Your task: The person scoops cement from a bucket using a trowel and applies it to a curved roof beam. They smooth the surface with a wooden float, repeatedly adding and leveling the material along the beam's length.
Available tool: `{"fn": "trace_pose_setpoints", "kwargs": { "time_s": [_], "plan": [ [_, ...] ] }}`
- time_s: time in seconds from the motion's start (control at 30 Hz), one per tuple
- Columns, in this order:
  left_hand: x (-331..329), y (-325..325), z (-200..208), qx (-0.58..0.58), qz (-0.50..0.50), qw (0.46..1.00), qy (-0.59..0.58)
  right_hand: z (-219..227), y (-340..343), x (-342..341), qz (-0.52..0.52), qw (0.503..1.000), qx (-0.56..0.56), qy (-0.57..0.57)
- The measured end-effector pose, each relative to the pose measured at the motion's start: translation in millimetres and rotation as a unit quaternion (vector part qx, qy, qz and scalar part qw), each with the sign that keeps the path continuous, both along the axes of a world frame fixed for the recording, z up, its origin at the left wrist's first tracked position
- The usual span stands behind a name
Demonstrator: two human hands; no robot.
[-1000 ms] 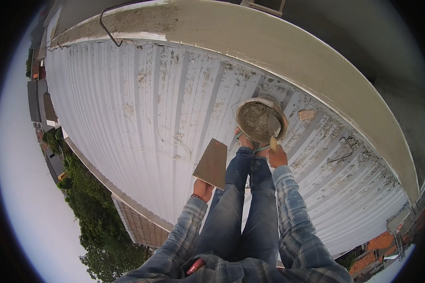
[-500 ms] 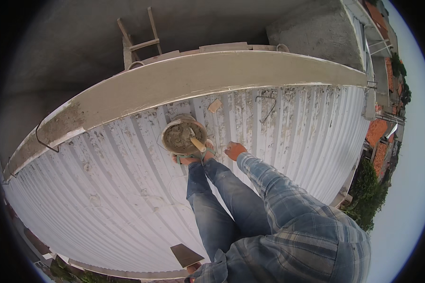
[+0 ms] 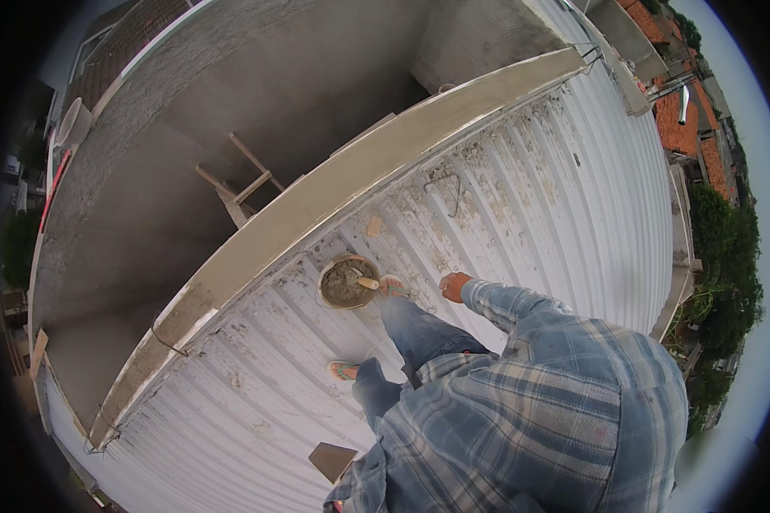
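Observation:
My right hand point(image 3: 456, 286) hangs over the ribbed metal sheeting with its fingers curled in, and nothing shows in it. Left of it stands a bucket point(image 3: 323, 295) holding wet grey mortar point(image 3: 344, 282). A trowel lies in that mortar, its pale handle point(image 3: 368, 283) over the rim towards my foot. At the lower edge a flat brown board point(image 3: 331, 462) sticks out beyond my left sleeve. My left hand grips its near end, though the sleeve covers most of the fingers.
A long plastered ledge point(image 3: 385, 137) curves along the sheeting point(image 3: 291, 410), with a deep walled opening behind it and a wooden frame point(image 3: 244, 188) inside. A bent metal rod point(image 3: 455, 195) and a small tan piece point(image 3: 374, 226) lie on the ribs. The roof's edge drops off at right.
My view has swung round, so the ledge now slants. One foot has stepped back from the bucket. The board has stayed at my left hand, and my right hand is still curled.

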State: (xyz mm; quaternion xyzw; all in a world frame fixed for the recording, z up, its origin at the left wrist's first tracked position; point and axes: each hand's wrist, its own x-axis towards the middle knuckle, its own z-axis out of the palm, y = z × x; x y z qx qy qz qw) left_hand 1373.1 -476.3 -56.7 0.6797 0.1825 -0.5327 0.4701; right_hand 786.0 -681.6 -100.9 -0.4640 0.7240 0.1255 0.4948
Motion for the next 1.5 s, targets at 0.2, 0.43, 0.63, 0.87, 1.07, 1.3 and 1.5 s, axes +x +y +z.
{"fn": "trace_pose_setpoints", "kwargs": {
  "time_s": [0.2,0.43,0.63,0.87,1.07,1.3,1.5],
  "plan": [
    [56,-35,56,-0.253,0.167,0.946,0.112,52,-7,116,0.082,0.997,0.006,0.002],
    [30,-145,187,-0.404,0.108,0.888,0.191,141,-54,280,0.076,0.916,-0.325,-0.222],
    [58,-117,237,-0.477,-0.002,0.853,0.211,254,-23,495,-0.166,0.797,0.115,-0.569],
    [80,-88,259,-0.445,-0.026,0.876,0.184,245,7,540,-0.260,0.693,0.178,-0.649],
    [88,-83,280,-0.403,-0.078,0.890,0.196,275,14,541,-0.267,0.669,0.104,-0.686],
    [160,-39,221,-0.288,-0.135,0.948,-0.016,201,-56,453,-0.482,0.567,0.007,-0.669],
    [235,-14,277,-0.244,-0.035,0.856,-0.454,222,-41,379,-0.575,0.602,-0.080,-0.548]
  ]
}}
